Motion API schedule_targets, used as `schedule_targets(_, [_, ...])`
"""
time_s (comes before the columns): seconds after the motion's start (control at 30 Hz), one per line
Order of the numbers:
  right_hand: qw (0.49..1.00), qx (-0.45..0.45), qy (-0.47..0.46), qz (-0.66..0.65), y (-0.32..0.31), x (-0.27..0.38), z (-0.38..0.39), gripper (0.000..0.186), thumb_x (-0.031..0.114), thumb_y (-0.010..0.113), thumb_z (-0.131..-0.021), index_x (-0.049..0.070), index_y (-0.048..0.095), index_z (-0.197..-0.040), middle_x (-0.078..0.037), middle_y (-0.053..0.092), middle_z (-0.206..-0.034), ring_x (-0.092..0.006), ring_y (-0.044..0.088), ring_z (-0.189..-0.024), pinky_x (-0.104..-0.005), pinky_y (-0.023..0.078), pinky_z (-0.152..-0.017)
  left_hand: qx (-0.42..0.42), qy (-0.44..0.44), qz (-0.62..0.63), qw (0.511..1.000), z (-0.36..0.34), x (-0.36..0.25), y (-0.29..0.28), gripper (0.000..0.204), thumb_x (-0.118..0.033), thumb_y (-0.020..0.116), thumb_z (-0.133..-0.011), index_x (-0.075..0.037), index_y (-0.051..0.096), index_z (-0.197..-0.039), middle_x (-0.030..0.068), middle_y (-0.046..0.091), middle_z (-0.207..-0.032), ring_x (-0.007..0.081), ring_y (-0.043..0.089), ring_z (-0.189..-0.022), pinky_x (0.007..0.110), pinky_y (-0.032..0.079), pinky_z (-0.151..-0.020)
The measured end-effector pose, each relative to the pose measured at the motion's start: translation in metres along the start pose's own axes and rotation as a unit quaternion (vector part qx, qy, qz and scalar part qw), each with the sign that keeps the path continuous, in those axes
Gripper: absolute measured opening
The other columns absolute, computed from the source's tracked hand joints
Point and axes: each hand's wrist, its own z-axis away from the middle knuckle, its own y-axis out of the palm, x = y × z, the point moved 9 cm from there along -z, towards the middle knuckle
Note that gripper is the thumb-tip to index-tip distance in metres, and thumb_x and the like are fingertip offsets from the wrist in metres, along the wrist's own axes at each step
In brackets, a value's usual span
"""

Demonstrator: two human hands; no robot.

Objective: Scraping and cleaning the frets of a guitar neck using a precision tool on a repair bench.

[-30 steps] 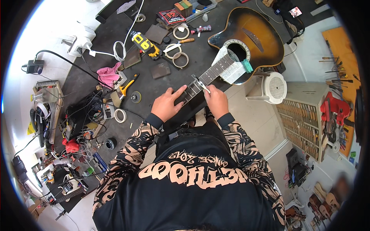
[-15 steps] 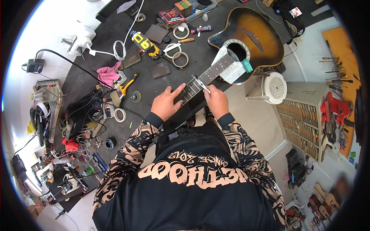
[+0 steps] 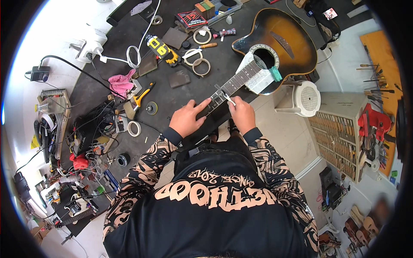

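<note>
A sunburst acoustic guitar [image 3: 303, 41] lies on the dark bench, its fretted neck [image 3: 235, 82] pointing down-left toward me. My right hand [image 3: 243, 115] pinches a slim tool with a pale handle [image 3: 229, 99]; its tip reaches onto the fretboard. Beside that tip, a small dark piece [image 3: 220, 90] lies across the frets, its kind too small to make out. My left hand [image 3: 186, 118] is open, index finger stretched to the neck's edge and thumb apart. White sheeting [image 3: 260, 81] and green tape [image 3: 275, 73] cover part of the guitar's top around the soundhole.
Tape rings [image 3: 201, 67], a yellow-black power tool [image 3: 163, 49], a dark flat block [image 3: 179, 78] and a yellow-handled brush [image 3: 144, 93] lie beyond the neck. Cables and tools crowd the left. A white stool [image 3: 301, 98] and a drawer cabinet [image 3: 337, 129] stand at right.
My left hand has shifted slightly, its index fingertip moving down and right along the neck. The small dark piece now sits a little further right. My right hand has barely moved, still gripping the tool.
</note>
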Motion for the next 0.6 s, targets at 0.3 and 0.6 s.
schedule_targets(0.3, [1.0,0.007,0.011,-0.001,-0.001,-0.005,0.007,0.018,0.021,0.075,-0.11,0.004,0.075,-0.117,-0.021,0.083,-0.1,-0.0456,0.08,-0.094,-0.0578,0.062,-0.083,-0.006,0.01,0.005,1.0,0.003,-0.007,0.006,0.082,-0.031,0.083,-0.101,-0.039,0.052,-0.176,0.0161,0.067,-0.118,0.0399,0.078,-0.101,0.052,0.066,-0.085])
schedule_targets(0.6, [1.0,0.015,0.02,-0.003,-0.005,-0.016,0.019,0.018,0.021,0.076,-0.11,0.004,0.075,-0.117,-0.02,0.084,-0.1,-0.0449,0.08,-0.093,-0.0573,0.062,-0.081,-0.01,0.01,0.018,1.0,0.008,-0.019,0.009,0.081,-0.03,0.083,-0.1,-0.037,0.054,-0.175,0.0165,0.066,-0.119,0.0404,0.078,-0.101,0.052,0.066,-0.084])
